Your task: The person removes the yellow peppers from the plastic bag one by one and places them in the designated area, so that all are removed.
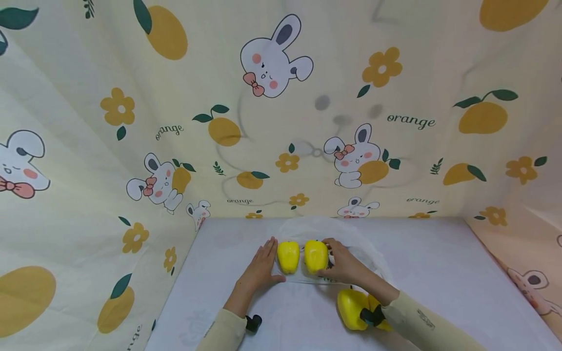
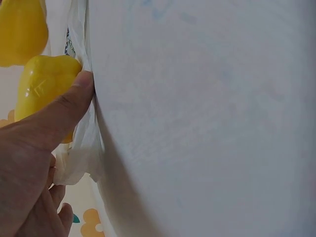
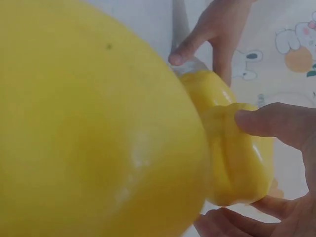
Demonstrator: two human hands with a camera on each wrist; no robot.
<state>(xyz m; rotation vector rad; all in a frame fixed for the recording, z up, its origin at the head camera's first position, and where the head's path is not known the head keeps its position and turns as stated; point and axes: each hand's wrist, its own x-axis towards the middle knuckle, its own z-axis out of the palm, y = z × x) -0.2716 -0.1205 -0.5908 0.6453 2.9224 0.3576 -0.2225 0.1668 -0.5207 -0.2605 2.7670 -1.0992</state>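
Observation:
Two yellow bell peppers stand side by side on a thin white plastic bag (image 1: 362, 253) with dark print. My right hand (image 1: 344, 263) grips the right bell pepper (image 1: 316, 257), its thumb on the near end and fingers round the far end. My left hand (image 1: 260, 268) lies along the left side of the left bell pepper (image 1: 288, 257), fingers straight. In the left wrist view, its thumb (image 2: 81, 91) touches the crumpled bag edge (image 2: 81, 163) beside that pepper. The right wrist view shows the held bell pepper (image 3: 242, 158) partly behind a large near one.
Two more yellow bell peppers, one (image 1: 352, 309) and another (image 1: 386, 324), lie under my right forearm, partly hidden by it. A white table (image 1: 439, 273) carries everything. Cloth curtains (image 1: 281, 117) printed with rabbits and oranges enclose its back and sides.

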